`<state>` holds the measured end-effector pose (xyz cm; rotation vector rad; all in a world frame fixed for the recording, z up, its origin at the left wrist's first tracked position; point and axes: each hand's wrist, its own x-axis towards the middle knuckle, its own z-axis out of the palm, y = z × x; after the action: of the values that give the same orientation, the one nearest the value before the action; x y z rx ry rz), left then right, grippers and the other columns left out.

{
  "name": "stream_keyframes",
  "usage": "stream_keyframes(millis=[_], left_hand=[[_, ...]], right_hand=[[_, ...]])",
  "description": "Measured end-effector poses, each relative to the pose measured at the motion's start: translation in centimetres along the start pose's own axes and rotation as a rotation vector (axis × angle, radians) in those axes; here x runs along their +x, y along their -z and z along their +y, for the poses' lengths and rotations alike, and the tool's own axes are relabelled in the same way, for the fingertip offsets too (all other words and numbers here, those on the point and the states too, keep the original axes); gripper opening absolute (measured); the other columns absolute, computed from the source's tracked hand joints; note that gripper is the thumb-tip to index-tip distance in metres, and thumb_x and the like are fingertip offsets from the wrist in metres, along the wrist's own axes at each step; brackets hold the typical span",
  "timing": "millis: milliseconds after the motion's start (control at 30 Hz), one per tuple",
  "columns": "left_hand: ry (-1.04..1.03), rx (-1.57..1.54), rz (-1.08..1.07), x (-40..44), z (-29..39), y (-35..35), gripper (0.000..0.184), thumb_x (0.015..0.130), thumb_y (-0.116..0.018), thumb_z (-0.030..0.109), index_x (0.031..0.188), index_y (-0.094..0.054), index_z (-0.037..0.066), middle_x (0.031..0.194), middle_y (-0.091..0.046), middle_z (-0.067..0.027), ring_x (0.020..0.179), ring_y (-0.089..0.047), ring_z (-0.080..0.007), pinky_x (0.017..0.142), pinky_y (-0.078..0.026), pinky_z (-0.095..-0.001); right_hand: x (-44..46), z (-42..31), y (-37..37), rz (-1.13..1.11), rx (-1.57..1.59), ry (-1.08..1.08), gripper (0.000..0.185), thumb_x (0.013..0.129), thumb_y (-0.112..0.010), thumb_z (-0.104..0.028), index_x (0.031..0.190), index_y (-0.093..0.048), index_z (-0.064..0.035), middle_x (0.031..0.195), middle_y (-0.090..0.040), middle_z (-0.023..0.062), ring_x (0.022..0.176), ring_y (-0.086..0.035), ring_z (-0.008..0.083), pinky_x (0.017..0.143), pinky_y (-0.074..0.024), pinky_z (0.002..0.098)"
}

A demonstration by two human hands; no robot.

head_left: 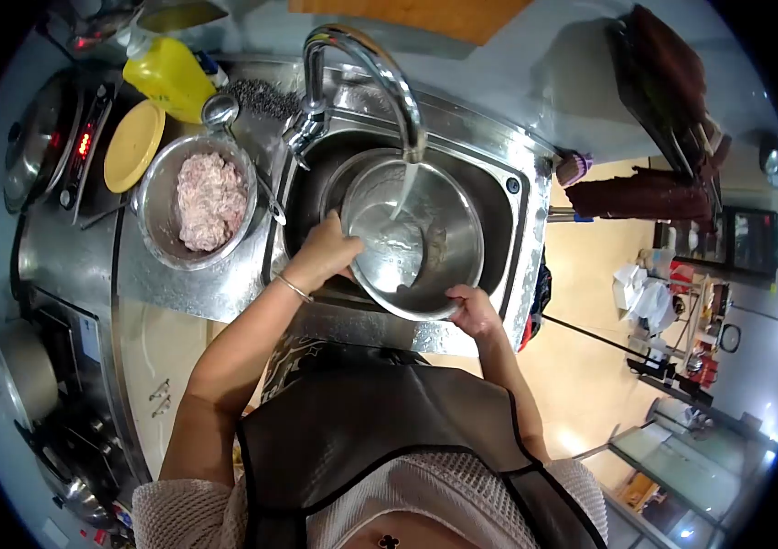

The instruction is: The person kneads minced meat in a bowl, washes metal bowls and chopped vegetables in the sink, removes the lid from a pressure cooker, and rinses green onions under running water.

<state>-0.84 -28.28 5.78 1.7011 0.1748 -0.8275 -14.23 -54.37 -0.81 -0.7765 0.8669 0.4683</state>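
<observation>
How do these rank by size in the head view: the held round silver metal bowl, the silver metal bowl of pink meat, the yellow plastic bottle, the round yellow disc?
1. Held round silver metal bowl
2. Silver metal bowl of pink meat
3. Yellow plastic bottle and round yellow disc: too alike to rank

Held bowl (460,224) looks smooth, shiny metal | tap (395,82) gleams, polished metal | sink (496,215) is metal, duller | bottle (169,78) seems, to my eye, glossy plastic | apron (370,412) looks smooth, sheer | sleeve (183,512) shows rough, waffled cloth
</observation>
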Motion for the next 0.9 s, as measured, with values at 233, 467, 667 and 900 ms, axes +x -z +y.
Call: stream_keyframes(millis=[233, 467, 667, 900], left_hand=[[-0.39, 1.017, 0.009, 5.6, -2.0, -3.5, 0.051, 0.079, -0.052, 0.021, 0.12, -0.036, -0.005, 0.12, -0.037, -0.0241, 0.113, -0.036, -0.0352, 0.096, -0.028, -0.0417], [-0.341, 0.894, -0.275, 10.0, -1.5, -12.6, 0.064, 0.087, -0.031, 0.046, 0.135, -0.015, 0.007, 0.14, -0.01, -0.0168, 0.13, -0.007, -0.029, 0.102, -0.009, -0.049], [-0.381, 0.999, -0.931, 6.4, -3.6, -9.3, 0.062, 0.088, -0.017, 0.051, 0.126, -0.04, 0.007, 0.137, -0.028, -0.006, 0.126, -0.024, -0.0261, 0.101, -0.008, -0.0508], [-0.732, 1.558, -0.289, 6.8, -4.2, -3.8, 0.056, 0.08, -0.05, 0.034, 0.128, -0.035, 0.012, 0.137, -0.025, -0.0026, 0.127, -0.02, -0.0247, 0.097, -0.006, -0.0609]], right_hand=[[-0.6, 2.4, -7.1, 0.308, -0.004, 0.302, 0.031, 0.066, -0.047, 0.005, 0.097, -0.048, 0.0076, 0.084, -0.054, 0.0126, 0.071, -0.055, 0.0228, 0.062, -0.0467, 0.0316], [-1.0, 2.8, -9.2, 0.396, -0.142, 0.51, 0.033, 0.065, -0.049, 0.003, 0.098, -0.05, 0.0048, 0.08, -0.054, 0.0065, 0.069, -0.051, 0.014, 0.061, -0.0417, 0.0257], [-0.4, -1.2, -4.8, 0.621, -0.63, 0.822, 0.05, 0.066, -0.047, -0.001, 0.116, -0.043, 0.0018, 0.089, -0.059, 0.0241, 0.086, -0.059, 0.0331, 0.073, -0.0454, 0.0345], [-5.8, -4.5, -5.8, 0.843, -1.341, 1.063, 0.065, 0.066, -0.05, 0.0, 0.128, -0.036, -0.0138, 0.12, -0.041, 0.0272, 0.081, -0.056, 0.0404, 0.063, -0.0482, 0.0398]])
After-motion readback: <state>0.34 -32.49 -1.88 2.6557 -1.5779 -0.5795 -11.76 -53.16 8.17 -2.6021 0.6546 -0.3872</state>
